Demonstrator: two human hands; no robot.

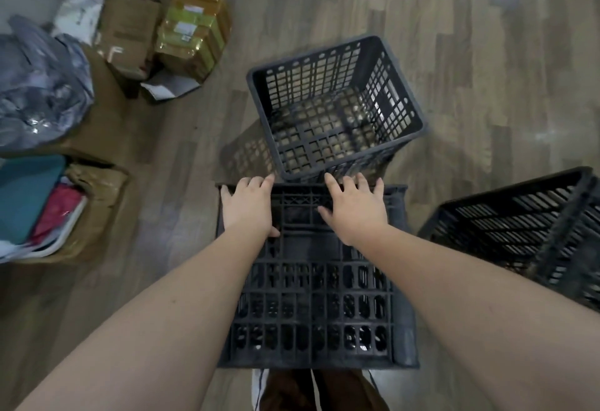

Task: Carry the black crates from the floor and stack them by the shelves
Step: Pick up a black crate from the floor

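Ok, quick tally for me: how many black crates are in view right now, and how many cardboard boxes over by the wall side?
Black crates: 3 (one under both hands, one upright ahead, one at the right edge)
Cardboard boxes: 4 (plain brown, yellow-taped, one under the grey bag, one holding coloured items)
Total: 7

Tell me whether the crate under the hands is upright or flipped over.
Flipped: the near crate shows its gridded base upward, with both hands flat on it.
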